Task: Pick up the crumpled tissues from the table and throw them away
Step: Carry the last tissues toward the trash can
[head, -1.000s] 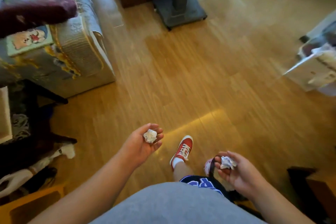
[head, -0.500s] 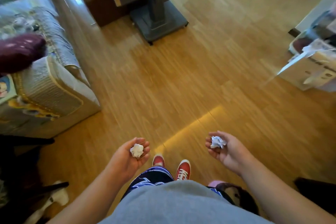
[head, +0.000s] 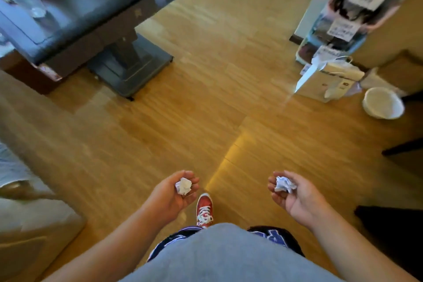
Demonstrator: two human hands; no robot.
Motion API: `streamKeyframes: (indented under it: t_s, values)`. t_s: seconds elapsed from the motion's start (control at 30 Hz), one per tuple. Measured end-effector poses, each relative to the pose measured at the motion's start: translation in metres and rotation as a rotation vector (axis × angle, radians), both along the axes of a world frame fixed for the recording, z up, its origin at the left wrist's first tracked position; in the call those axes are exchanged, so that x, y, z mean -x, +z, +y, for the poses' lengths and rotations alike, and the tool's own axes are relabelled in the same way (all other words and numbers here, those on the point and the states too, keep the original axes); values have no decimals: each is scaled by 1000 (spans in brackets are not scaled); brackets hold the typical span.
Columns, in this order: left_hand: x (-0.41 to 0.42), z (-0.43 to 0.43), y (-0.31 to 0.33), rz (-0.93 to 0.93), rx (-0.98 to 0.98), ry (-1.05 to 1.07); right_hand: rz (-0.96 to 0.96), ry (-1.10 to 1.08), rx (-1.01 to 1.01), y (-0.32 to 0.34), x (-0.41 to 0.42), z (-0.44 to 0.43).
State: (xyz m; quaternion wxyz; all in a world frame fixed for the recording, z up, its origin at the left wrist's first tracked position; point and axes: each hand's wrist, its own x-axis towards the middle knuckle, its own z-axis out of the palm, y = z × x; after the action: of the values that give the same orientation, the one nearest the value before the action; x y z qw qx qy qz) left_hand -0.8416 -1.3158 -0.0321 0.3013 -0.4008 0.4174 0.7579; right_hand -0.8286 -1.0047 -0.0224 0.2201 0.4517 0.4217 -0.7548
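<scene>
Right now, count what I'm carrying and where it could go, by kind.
Crumpled tissues: 2, one in the left hand, one in the right hand
White wastebaskets: 1
Total: 3

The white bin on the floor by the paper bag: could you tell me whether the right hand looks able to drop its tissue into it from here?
Probably not yet. The right hand holds its crumpled tissue well short of the white bin, with open wooden floor between; nothing blocks the path, so walking closer should do.

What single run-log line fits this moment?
left hand: holds tissue | right hand: holds tissue | white bin: ahead right, floor
</scene>
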Motion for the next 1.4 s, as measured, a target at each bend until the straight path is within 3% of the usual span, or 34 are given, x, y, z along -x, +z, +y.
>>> streamKeyframes:
  t_s: [0.27,0.43,0.73,1.07,1.4]
  values:
    - [149,140,16,69,-132,-396,-48,-394,-79,6,-14,88]
    - [216,246,19,88,-157,-543,-150,-578,-19,-7,-11,142]
    - [296,348,16,32,-107,-555,-184,-620,10,-25,76,258]
    - [387,426,0,-39,27,-596,36,-598,6,-1,219,373]
    - [493,633,-2,2,24,-1002,-7,-912,10,9,242,476]
